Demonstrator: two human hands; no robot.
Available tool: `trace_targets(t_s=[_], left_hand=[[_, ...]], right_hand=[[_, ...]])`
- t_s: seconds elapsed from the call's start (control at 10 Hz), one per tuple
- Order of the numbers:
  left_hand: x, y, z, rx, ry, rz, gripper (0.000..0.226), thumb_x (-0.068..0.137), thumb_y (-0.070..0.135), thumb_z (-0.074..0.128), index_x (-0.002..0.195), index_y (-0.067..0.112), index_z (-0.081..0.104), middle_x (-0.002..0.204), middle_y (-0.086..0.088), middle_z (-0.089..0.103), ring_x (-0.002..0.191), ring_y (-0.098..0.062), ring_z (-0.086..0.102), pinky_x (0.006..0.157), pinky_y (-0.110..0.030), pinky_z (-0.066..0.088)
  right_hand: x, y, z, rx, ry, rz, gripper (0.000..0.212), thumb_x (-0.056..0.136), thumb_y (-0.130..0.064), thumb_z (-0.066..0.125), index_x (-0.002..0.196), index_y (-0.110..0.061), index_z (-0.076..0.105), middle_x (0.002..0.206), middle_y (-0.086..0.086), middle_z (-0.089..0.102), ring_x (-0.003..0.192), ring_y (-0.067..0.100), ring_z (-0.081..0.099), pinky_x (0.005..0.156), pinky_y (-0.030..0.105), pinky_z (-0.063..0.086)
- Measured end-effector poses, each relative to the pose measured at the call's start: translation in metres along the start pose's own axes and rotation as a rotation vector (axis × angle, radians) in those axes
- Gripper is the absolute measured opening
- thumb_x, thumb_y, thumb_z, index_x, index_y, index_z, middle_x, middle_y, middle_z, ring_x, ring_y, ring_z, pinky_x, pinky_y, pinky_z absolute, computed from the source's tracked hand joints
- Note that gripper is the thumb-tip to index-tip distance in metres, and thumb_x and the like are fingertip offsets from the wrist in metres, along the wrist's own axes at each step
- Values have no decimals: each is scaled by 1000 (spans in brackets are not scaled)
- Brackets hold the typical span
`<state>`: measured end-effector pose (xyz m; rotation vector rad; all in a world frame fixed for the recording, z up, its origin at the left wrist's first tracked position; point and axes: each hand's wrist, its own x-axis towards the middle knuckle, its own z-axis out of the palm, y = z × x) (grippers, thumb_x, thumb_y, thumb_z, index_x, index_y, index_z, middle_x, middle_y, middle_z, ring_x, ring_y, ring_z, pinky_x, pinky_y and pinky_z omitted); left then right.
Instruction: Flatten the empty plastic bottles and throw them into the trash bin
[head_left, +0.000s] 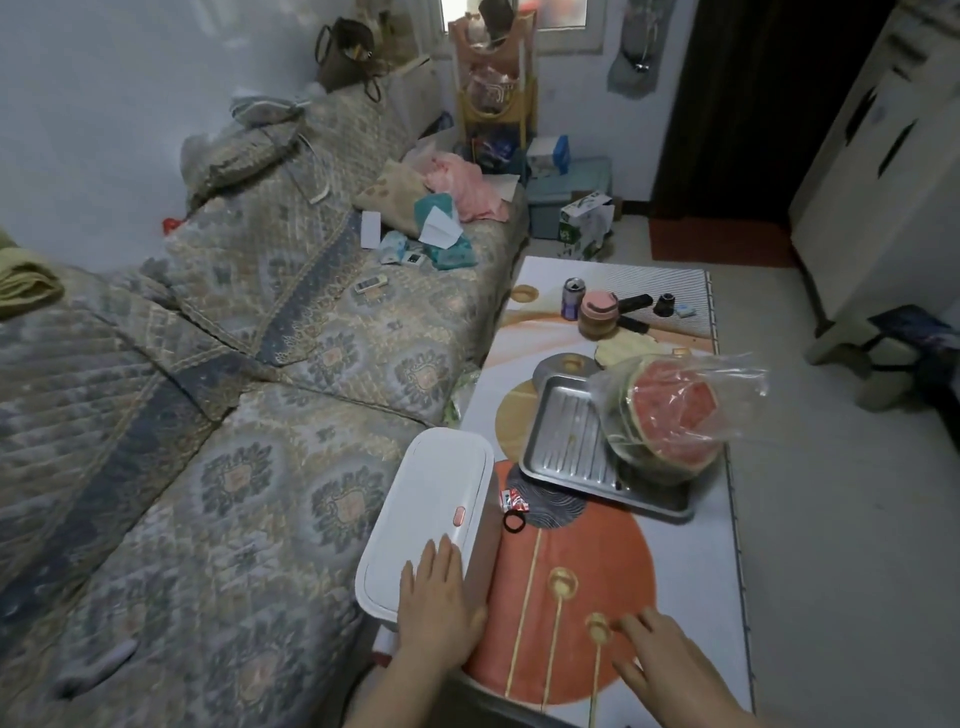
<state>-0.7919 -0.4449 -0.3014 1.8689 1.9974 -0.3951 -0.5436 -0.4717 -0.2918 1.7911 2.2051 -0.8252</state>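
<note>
We see one white trash bin (428, 519) with its lid closed, standing between the sofa (218, 415) and the low table (691, 561). Its long axis runs from about 7 o'clock near us to 1 o'clock farther off, and a single small red button (458, 517) sits on the lid's right edge. No plastic bottles show anywhere we can make out.

Two hands are in view. Our left hand (441, 603) lies flat on the near end of the bin lid, fingers straight and pointing toward 12 o'clock, thumb over the right edge; it presses or rests there and grips nothing. Our right hand (660, 660) rests on the table at about 5 o'clock from the bin, fingers spread and loose toward 10 o'clock, holding nothing.

On the table we count one metal tray (566, 447) at 2 o'clock from the bin, with one cut watermelon (670, 415) in a clear plastic bag sitting on its right half. Just beside the bin lie one black hair tie (514, 521) and one small red wrapper (511, 501). At the table's far end stand one drink can (573, 297) and one pink-lidded jar (598, 314), touching or nearly so.
</note>
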Motion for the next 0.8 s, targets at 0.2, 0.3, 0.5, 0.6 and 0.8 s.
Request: trace_targets(t_s=[0.2, 0.3, 0.5, 0.6, 0.8], left_hand=[[4, -8, -5, 111, 5, 68, 74, 86, 30, 44, 149, 10, 11, 161, -4, 8, 146, -21, 14, 119, -48, 4], [5, -5, -16, 130, -6, 80, 68, 86, 29, 42, 146, 9, 19, 159, -5, 16, 143, -22, 22, 119, -49, 5], [0, -3, -16, 66, 51, 88, 52, 87, 26, 40, 136, 10, 33, 151, -5, 30, 136, -23, 33, 118, -45, 13], [-5, -3, -15, 31, 87, 105, 61, 88, 24, 39, 145, 12, 21, 159, -5, 14, 141, -23, 24, 117, -43, 14], [2, 39, -56, -52, 300, 289, 63, 86, 27, 44, 145, 23, 23, 159, -3, 16, 143, -20, 19, 117, -42, 8]], right_hand=[[-4, 0, 12, 30, -6, 17, 39, 94, -39, 43, 129, -24, 41, 129, 1, 45, 120, 17, 45, 92, 31, 45], [-7, -1, 14, 54, 3, 14, 36, 94, -39, 44, 128, -25, 42, 127, 0, 46, 118, 16, 46, 91, 30, 45], [-13, 1, 13, 66, -17, 19, 36, 94, -36, 42, 128, -24, 41, 130, 0, 45, 118, 18, 46, 90, 29, 43], [-13, 3, 13, 64, -12, 24, 35, 94, -37, 42, 126, -24, 42, 129, 2, 45, 116, 19, 47, 89, 30, 43], [-11, 6, -7, 77, 30, 45, 34, 93, -34, 44, 125, -22, 44, 130, 2, 45, 118, 19, 45, 93, 32, 44]])
